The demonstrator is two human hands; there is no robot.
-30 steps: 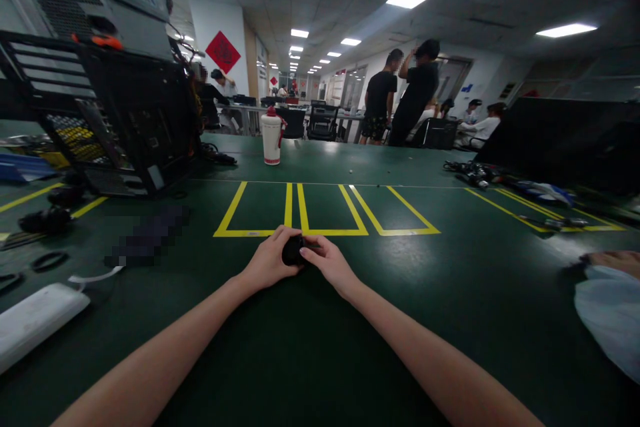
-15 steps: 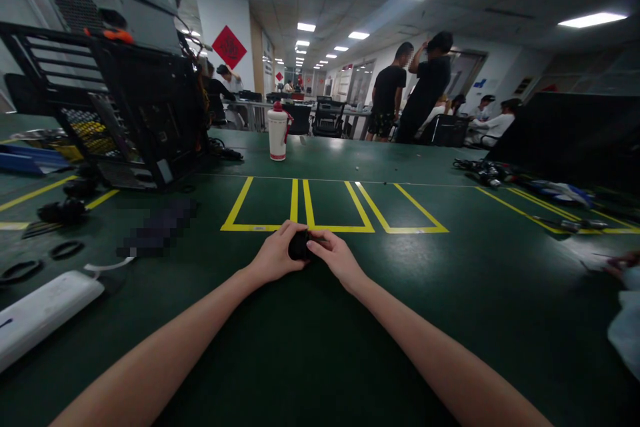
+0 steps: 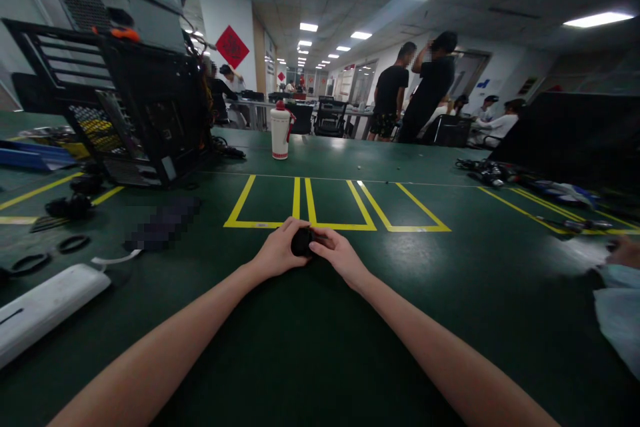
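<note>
A small, round, black object (image 3: 301, 242) sits between the person's two bare hands, on the near side of the tall white bottle with a red lid (image 3: 280, 133) and slightly to its right. The left hand (image 3: 279, 251) lies against the object's left side, its grip curled like a C, with the fingers arching over the top and the thumb tucked below. The right hand (image 3: 337, 255) meets the opposite edge, its grip nearly pressed together, the thumb laid on the near face and the fingers reaching behind, where their tips are hidden. Both hands touch the object, so neither is clearly nearer, though the left covers more of its rim. No long axis can be made out: the visible face looks about as broad as it is tall and is turned toward the person. The object looks uniformly dark, and any markings or seams are lost in shadow; whether it rests on the dark green counter (image 3: 310, 353) or is held just above it cannot be told. Between the hands and the bottle run flat yellow tape outlines (image 3: 240, 224). Left of the bottle stands an open black metal computer case (image 3: 145, 103), and well to its near left lies a long white plastic power strip (image 3: 53, 307). Far to the bottle's near right, a co-worker's hand (image 3: 626, 252) shows above a pale blue sleeve (image 3: 620, 300).
</note>
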